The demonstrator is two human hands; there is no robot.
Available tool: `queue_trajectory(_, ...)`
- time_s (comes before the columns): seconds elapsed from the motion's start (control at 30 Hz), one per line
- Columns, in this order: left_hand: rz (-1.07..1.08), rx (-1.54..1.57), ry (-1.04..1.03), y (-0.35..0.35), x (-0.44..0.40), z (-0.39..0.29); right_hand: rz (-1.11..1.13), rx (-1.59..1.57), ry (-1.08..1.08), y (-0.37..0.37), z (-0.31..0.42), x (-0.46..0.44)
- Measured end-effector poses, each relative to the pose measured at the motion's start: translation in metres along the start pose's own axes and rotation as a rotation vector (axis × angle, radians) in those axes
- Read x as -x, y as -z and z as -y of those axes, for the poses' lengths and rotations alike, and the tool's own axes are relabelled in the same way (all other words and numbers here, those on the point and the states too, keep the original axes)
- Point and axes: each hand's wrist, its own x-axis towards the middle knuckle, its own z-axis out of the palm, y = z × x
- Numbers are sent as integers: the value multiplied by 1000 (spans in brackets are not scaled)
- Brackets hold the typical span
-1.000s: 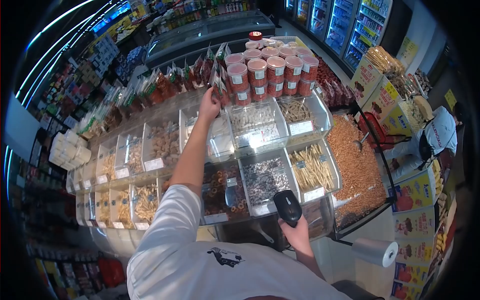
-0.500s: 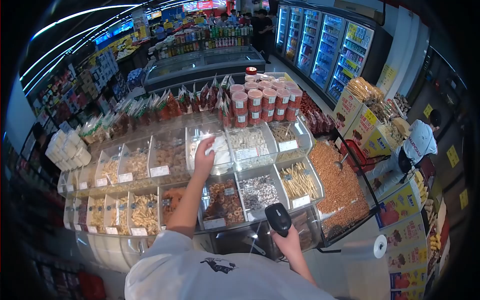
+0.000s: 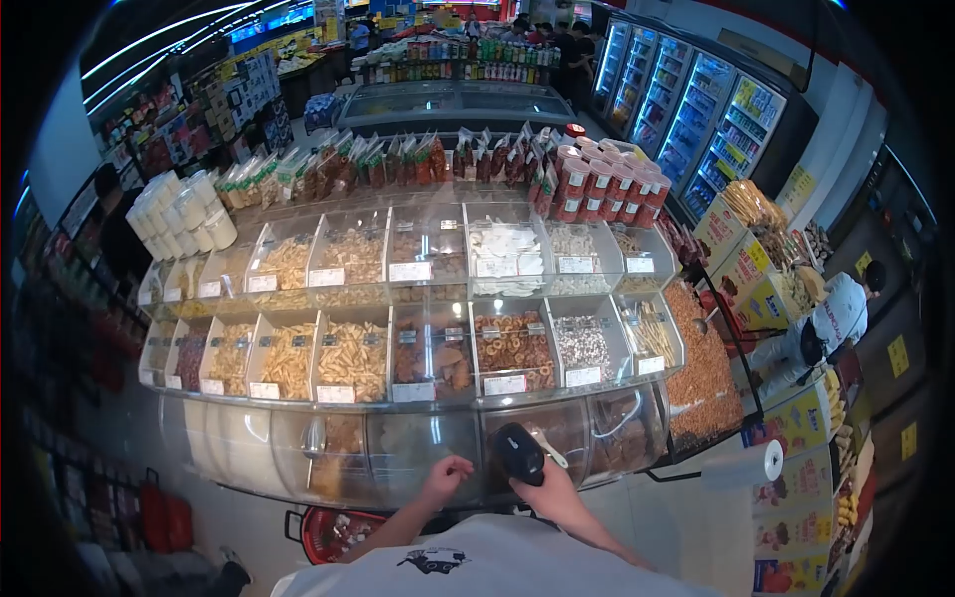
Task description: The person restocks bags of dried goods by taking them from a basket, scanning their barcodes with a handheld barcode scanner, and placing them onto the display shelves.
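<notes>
My right hand [image 3: 550,490] is wrapped round the handle of a black handheld scanner [image 3: 519,453], held low before the lower clear bins. To its left, my left hand [image 3: 447,478] is raised with bent fingers, nothing visible in it, close to the clear lower bin front [image 3: 403,448]. Ahead stand two tiers of clear bins with dried snacks, among them brown rings [image 3: 512,348], pale sticks [image 3: 353,363] and white pieces [image 3: 505,249]. Price labels line their fronts.
Red-lidded tubs [image 3: 600,184] and bagged goods [image 3: 388,161] stand behind the bins. White tubs [image 3: 184,217] are stacked at left, a plastic bag roll [image 3: 741,466] hangs at right. A red basket [image 3: 333,532] sits below. A person [image 3: 836,313] stands at right.
My left hand has come down from the bagged goods, past the upper bins, to near my body. The scanner in my right hand has moved left and lower. The view has shifted.
</notes>
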Motion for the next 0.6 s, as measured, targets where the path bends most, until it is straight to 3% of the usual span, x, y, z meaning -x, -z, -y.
queue_trajectory(0.2, -132, -78, -112, 32, 17, -45, 90, -43, -4, -41, -13, 59)
queue_trajectory(0.27, -173, -25, -183, 35, 31, -81, -83, 53, -45, -42, -23, 78)
queue_trajectory(0.4, -267, 51, -547, 15, 95, -198, -150, 33, -66, -46, -50, 109)
queue_trajectory(0.47, -169, 0, -786, 4, 130, -240, -115, 60, -49, -48, -49, 134)
queue_trajectory(0.5, -195, 0, -785, -7, 151, -257, -61, 53, -107, -49, -44, 148)
queue_trajectory(0.53, -57, 20, -909, -21, 171, -275, -10, 46, -163, -49, -44, 160)
queue_trajectory(0.57, 85, 37, -1030, -35, 191, -292, -19, 90, -88, -53, -67, 170)
queue_trajectory(0.6, 58, 37, -1027, -49, 213, -308, 3, 102, -90, -55, -85, 181)
